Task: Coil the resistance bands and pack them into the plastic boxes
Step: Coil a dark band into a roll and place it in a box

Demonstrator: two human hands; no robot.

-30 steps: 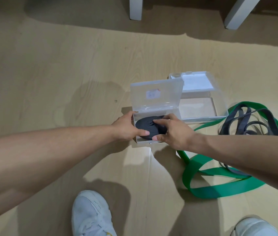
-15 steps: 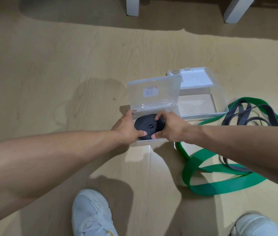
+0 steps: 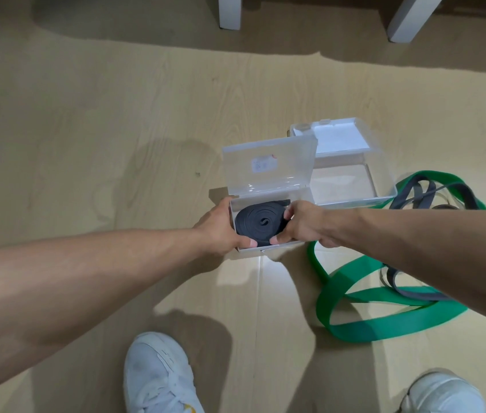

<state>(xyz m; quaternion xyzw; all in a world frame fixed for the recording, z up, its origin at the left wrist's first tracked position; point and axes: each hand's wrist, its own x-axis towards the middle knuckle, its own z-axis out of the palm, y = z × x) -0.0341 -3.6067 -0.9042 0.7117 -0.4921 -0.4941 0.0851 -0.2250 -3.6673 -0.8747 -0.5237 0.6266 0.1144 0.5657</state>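
Note:
A coiled black resistance band (image 3: pixel 261 223) lies flat inside a small clear plastic box (image 3: pixel 268 171) whose lid stands open. My left hand (image 3: pixel 220 229) grips the box's left wall, thumb on the front rim. My right hand (image 3: pixel 302 225) holds the coil's right side, fingers curled over its edge, thumb at the front. A second clear box (image 3: pixel 352 177) sits open just behind to the right. A loose green band (image 3: pixel 363 320) and a loose grey band (image 3: pixel 423 192) sprawl on the floor to the right, partly hidden by my right forearm.
All of this sits on a light wooden floor. My two white shoes (image 3: pixel 158 374) (image 3: pixel 447 394) are at the bottom edge. Two white furniture legs (image 3: pixel 229 10) (image 3: pixel 408 16) stand at the far top.
The coil has sunk from above the rim down into the box. My right hand moved from on top of the coil to its right side; my left stayed at the box wall.

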